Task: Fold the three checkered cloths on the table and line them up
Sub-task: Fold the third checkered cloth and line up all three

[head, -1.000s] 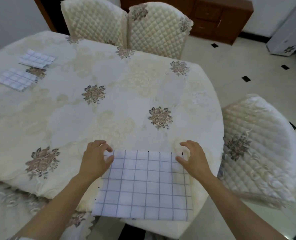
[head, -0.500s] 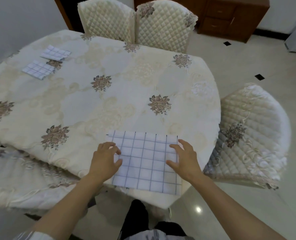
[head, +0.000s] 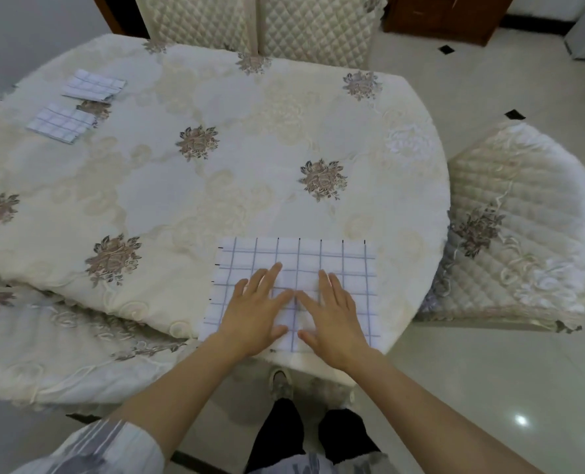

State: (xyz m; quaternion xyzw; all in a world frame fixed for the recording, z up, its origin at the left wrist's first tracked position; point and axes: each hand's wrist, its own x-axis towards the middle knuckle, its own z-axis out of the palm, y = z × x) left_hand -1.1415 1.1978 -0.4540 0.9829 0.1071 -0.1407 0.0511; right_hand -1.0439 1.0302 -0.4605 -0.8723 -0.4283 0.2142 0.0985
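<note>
Fingers (head: 271, 272) on both hands lie flat and straight, gripping nothing, just pressing down. Big flowery-covered table (head: 215, 186), then the unfolded checkered cloth (head: 347, 268) at its near edge under the left hand (head: 255, 316) and right hand (head: 332, 316). Far left sit a folded cloth (head: 92, 85) and a second folded cloth (head: 60, 122), just beside each other.

Left grip (head: 254, 319) and right grip (head: 332, 323): palms down, fingers straight, pressed flat on the cloth (head: 352, 265) near its middle, just beside each other. Left forearm (head: 181, 381) and right forearm (head: 421, 398) bare, converging toward the cloth.
</note>
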